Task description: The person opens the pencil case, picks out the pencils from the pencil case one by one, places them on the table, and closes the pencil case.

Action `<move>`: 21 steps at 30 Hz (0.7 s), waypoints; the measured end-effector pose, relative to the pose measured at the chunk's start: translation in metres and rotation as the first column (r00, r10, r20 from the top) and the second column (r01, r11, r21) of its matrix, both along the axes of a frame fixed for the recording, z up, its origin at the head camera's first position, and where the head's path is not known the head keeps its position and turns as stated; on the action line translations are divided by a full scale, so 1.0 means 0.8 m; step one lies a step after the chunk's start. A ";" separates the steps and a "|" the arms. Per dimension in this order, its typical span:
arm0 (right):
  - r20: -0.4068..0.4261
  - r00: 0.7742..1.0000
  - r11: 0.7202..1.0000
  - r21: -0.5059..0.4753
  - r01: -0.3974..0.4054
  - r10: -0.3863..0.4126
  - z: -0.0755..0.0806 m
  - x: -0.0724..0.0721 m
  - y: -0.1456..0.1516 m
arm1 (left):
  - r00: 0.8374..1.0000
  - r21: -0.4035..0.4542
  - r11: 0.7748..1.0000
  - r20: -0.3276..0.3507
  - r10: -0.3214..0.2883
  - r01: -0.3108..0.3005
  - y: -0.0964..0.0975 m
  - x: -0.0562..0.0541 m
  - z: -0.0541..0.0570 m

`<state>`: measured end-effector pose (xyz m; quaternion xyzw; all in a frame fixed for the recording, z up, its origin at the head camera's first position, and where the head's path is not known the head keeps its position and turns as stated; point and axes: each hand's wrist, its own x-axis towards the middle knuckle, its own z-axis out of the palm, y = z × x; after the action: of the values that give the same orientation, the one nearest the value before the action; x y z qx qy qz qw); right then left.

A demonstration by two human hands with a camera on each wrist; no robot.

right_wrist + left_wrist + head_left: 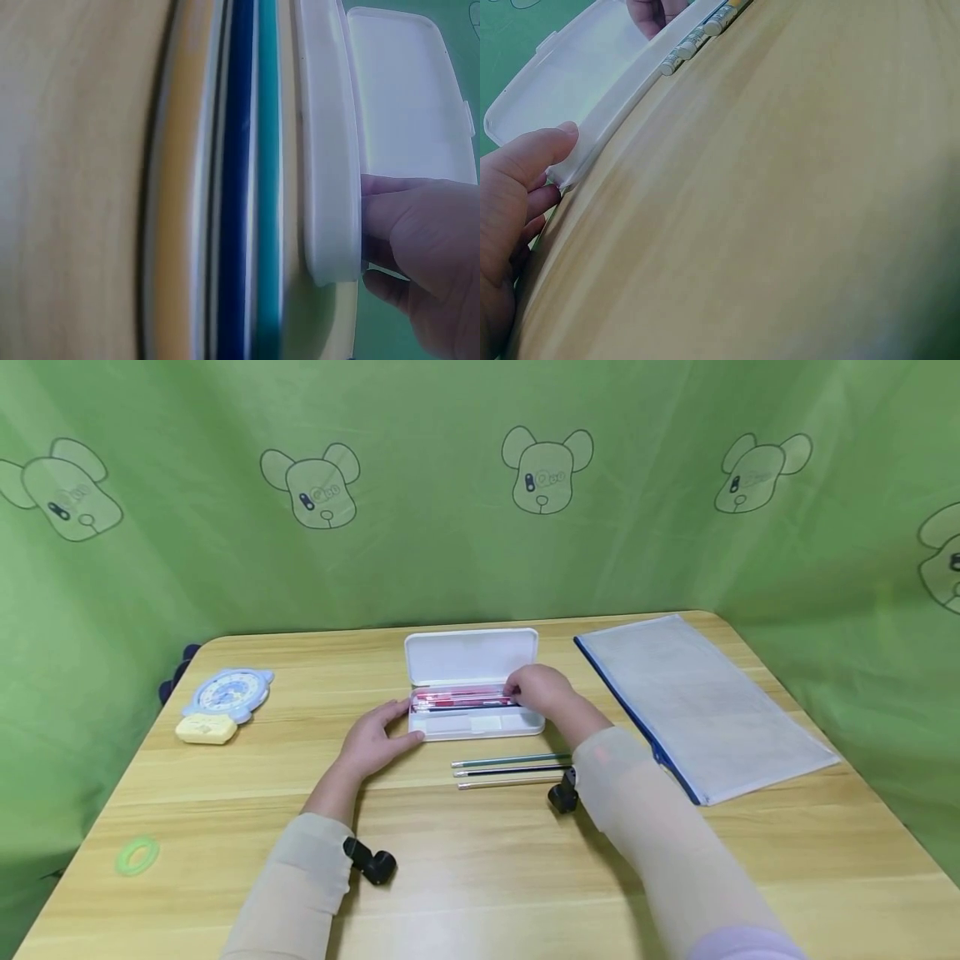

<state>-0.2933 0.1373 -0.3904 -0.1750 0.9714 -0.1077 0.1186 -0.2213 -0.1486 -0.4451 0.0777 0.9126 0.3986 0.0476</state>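
Observation:
An open white pencil case [480, 735] lies on the table with its lid [472, 658] raised at the back. Red pencils [457, 697] and a dark one lie inside, beside a white eraser-like block [486, 723]. My left hand [375, 739] holds the case's left end, thumb [555, 146] over the near wall and fingers round the corner. The right hand [546, 691] reaches into the right end, fingers bent down at the red pencils; whether they pinch one I cannot tell. In front lie three pencils: green [510, 761], dark blue [510, 771] and yellow [510, 783].
A blue-edged zip pouch [705, 710] lies flat at the right. On the left are a blue clock-like dial [228, 692], a cream eraser-like block [206, 729] and a green ring [137, 856]. Behind the table hangs a green curtain [435, 552].

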 end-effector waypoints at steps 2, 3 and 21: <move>0.000 1.000 1.000 -0.009 -0.002 0.002 -0.002 -0.001 0.000 | 1.000 0.000 1.000 -0.002 -0.001 0.001 0.000 0.000 0.000; 0.001 1.000 1.000 -0.019 0.001 -0.001 -0.003 -0.001 0.001 | 1.000 -0.001 1.000 -0.003 -0.001 0.001 0.000 0.000 0.000; 0.027 0.998 0.979 -0.197 0.053 -0.048 -0.005 0.005 0.022 | 1.000 0.001 1.000 0.009 0.001 -0.001 0.001 0.001 0.001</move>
<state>-0.2896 0.1549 -0.3948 -0.1600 0.9587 -0.2087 0.1087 -0.2202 -0.1480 -0.4443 0.0752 0.9123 0.3993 0.0514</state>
